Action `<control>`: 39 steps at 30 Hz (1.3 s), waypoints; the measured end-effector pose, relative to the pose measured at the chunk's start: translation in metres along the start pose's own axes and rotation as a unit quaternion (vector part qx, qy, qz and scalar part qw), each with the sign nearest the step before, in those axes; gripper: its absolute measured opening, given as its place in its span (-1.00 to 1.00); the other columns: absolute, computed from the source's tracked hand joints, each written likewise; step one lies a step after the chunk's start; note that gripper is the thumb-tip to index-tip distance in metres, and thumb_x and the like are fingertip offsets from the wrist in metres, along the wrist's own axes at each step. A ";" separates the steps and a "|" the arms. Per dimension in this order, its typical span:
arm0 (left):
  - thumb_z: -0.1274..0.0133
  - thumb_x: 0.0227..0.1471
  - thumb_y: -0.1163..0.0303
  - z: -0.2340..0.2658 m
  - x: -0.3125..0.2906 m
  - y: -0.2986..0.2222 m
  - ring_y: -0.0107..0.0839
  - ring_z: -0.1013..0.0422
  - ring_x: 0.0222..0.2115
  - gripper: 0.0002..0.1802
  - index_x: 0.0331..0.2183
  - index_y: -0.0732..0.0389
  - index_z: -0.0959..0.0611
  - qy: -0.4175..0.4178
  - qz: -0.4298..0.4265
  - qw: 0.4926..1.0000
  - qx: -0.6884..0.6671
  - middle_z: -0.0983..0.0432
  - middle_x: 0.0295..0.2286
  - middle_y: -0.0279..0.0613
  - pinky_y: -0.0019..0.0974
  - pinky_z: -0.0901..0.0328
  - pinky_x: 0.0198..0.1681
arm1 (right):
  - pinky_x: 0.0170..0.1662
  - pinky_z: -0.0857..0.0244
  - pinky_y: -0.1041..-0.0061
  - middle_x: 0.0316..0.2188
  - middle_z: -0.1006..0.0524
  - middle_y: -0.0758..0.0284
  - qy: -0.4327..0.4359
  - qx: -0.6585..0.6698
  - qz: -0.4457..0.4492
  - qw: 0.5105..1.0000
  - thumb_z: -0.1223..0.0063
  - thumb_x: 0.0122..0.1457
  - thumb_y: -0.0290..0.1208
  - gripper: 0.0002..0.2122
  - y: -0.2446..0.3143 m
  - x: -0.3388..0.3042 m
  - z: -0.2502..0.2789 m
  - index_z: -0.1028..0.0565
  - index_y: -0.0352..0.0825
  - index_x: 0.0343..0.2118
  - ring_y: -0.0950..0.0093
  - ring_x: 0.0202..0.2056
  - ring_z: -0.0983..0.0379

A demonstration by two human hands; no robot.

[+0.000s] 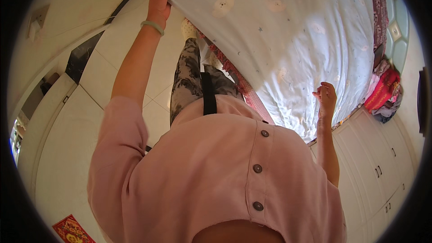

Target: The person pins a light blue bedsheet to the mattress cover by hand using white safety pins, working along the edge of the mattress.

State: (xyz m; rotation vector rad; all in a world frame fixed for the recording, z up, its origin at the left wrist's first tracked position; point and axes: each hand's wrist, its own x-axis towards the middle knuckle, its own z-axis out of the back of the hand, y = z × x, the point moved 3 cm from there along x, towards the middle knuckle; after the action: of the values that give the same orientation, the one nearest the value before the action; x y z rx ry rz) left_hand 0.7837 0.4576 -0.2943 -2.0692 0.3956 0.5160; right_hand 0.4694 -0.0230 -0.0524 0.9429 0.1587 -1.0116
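Observation:
A pale blue bed sheet (252,31) printed with bear faces, stars and moons spreads over the bed and fills the upper right. At the top left, my left hand (161,4) grips the sheet's near left corner, its thumb lying along the edge and a bracelet on the wrist. The held edge is lifted away from the bed. My right hand (327,100) is over the sunlit right part of the sheet, its fingers loosely bent and apart, with nothing visible in them. Whether it touches the cloth I cannot tell.
A red patterned cover with a fringe (229,67) shows under the sheet. Folded clothes (383,91) are heaped by the padded headboard (396,27). White cabinets (373,153) stand at the right. Pale floor tiles (155,117) lie by my feet, and a wall socket (38,18) is at the left.

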 end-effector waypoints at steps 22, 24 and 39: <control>-0.30 -0.13 0.40 -0.028 -0.129 0.219 -0.26 -0.32 -0.03 -0.38 0.00 0.28 -0.45 -0.026 0.227 0.967 -0.109 -0.41 -0.04 -0.18 -0.21 -0.24 0.03 | -0.38 -0.39 0.61 -0.47 -0.50 0.32 0.184 0.110 0.001 0.977 0.05 0.22 -0.49 -0.91 0.011 -0.042 -0.143 -0.44 -0.35 -0.26 0.57 -0.49 -0.45; -0.31 -0.14 0.39 -0.040 -0.127 0.209 -0.26 -0.33 -0.03 -0.37 0.00 0.30 -0.45 -0.032 0.208 0.968 -0.136 -0.42 -0.04 -0.15 -0.21 -0.24 0.04 | -0.40 -0.37 0.62 -0.51 -0.48 0.35 0.193 0.116 0.014 0.974 0.03 0.23 -0.46 -0.91 0.004 -0.049 -0.144 -0.46 -0.32 -0.25 0.60 -0.50 -0.43; -0.30 -0.13 0.49 -0.064 -0.150 0.182 -0.24 -0.36 -0.04 -0.40 -0.02 0.33 -0.45 -0.006 0.210 0.967 -0.144 -0.42 -0.05 -0.08 -0.19 -0.27 0.07 | -0.59 -0.09 0.62 -0.74 -0.32 0.47 0.202 -0.030 0.140 0.969 0.00 0.21 -0.40 -0.91 -0.017 -0.012 -0.228 -0.48 -0.27 -0.31 0.68 -0.68 -0.20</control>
State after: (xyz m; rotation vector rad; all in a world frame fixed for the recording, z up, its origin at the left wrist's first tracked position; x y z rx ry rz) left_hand 0.5830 0.3209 -0.3193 -2.2641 0.8012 0.8796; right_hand 0.5161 0.1491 -0.1956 1.0734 0.3834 -0.5444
